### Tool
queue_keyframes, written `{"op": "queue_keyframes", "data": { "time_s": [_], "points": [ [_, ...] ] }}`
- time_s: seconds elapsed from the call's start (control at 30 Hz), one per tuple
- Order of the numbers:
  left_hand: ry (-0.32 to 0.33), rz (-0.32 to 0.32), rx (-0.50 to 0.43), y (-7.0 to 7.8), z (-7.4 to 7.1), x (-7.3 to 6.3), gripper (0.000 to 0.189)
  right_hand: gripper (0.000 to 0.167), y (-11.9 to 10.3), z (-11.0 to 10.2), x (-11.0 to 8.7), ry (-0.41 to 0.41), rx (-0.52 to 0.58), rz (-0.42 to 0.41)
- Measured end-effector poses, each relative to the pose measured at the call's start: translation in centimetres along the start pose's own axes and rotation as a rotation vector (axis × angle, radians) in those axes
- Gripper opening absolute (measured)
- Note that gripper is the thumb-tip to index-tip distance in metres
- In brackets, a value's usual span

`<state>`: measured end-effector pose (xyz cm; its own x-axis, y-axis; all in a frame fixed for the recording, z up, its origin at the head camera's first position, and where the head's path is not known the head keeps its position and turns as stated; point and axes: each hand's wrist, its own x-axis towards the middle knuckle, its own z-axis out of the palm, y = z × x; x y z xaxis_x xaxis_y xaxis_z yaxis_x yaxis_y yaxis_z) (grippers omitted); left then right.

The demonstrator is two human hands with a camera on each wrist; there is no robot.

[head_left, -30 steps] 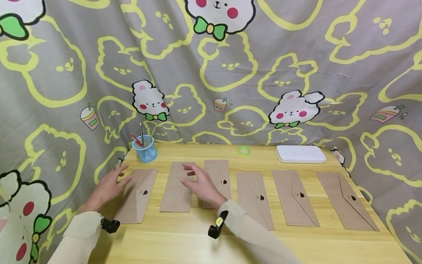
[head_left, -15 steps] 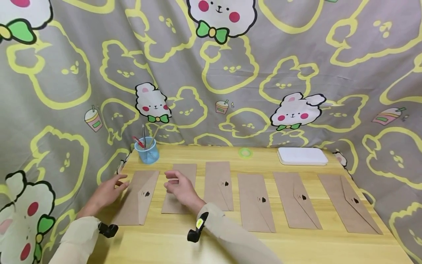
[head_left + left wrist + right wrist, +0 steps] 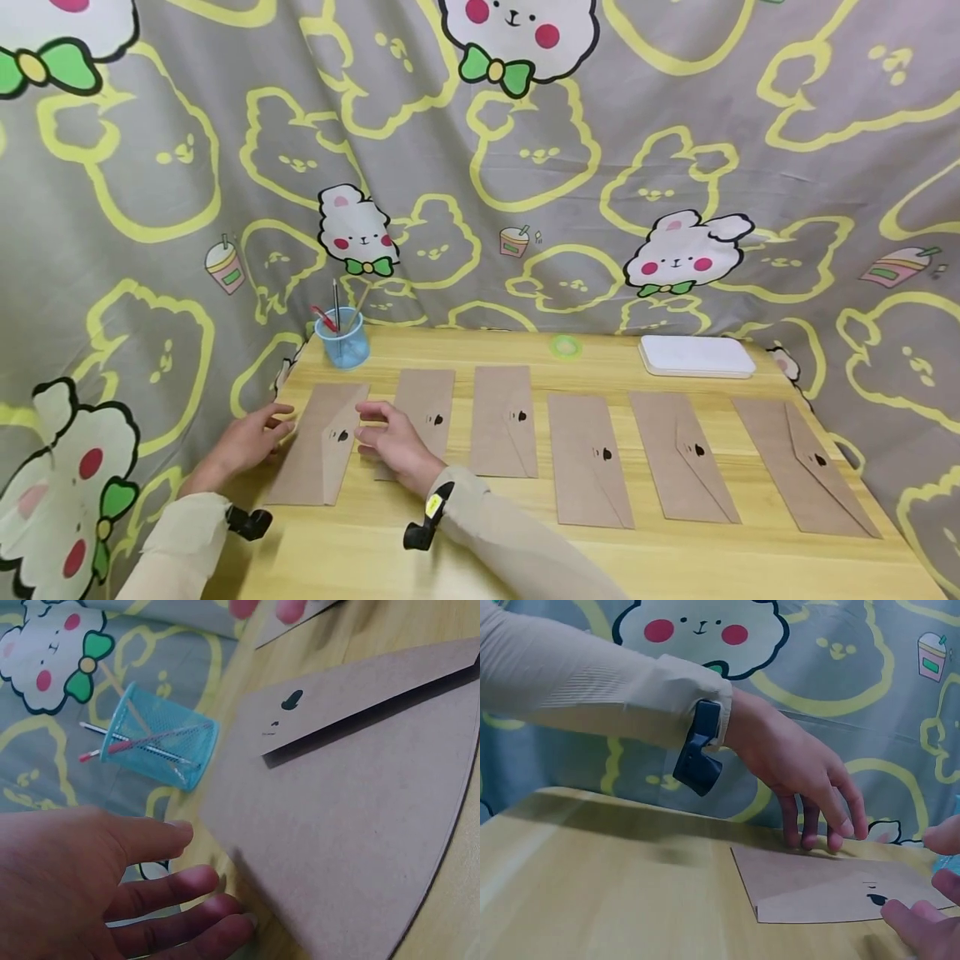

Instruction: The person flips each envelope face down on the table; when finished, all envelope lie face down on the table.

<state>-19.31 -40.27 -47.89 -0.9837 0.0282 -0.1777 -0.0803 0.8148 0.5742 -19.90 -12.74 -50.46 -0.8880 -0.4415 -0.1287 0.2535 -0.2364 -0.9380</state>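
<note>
On the table [image 3: 375, 546], L end, I've got the leftmost envelope [image 3: 315, 450] flat btwn L hand [image 3: 251, 437] & R hand [image 3: 396, 442], long axis front-to-back. Both hands' fingers relaxed, nothing gripped, at opp. long edges; can't tell which is nearer or if either touches. Beyond: blue mesh cup [image 3: 347, 348] w/ red pen [image 3: 325, 317], dark pen [image 3: 336, 298], thin stick [image 3: 362, 298]. Far R: white case [image 3: 697, 356], contents hidden.

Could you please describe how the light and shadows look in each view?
Head: bright, with a pale sheen on the near table; left wrist: dimmer, a dark shadow along the envelope flap; right wrist: dim and bluish, a soft shadow below the sleeve.
</note>
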Motion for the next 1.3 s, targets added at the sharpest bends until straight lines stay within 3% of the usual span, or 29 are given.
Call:
{"op": "queue_keyframes", "data": {
  "time_s": [0.4, 0.63, 0.93, 1.3],
  "points": [
    [0.006, -0.044, -0.035, 0.4, 0.8, 0.0, 0.044, 0.049, 0.5, 0.5, 0.4, 0.072, 0.102, 0.102],
    [0.008, -0.063, -0.039, 0.8, 1.0, 0.1, 0.042, 0.067, 0.7, 0.6, 0.6, 0.084, 0.206, 0.132],
    [0.02, -0.199, -0.253, -0.2, 0.9, 0.4, 0.041, 0.067, 0.7, 0.9, 0.8, 0.097, 0.274, 0.156],
    [0.029, -0.271, -0.323, -0.3, 0.8, 0.7, 0.044, 0.058, 0.6, 1.2, 0.9, 0.089, 0.264, 0.154]
  ]
}}
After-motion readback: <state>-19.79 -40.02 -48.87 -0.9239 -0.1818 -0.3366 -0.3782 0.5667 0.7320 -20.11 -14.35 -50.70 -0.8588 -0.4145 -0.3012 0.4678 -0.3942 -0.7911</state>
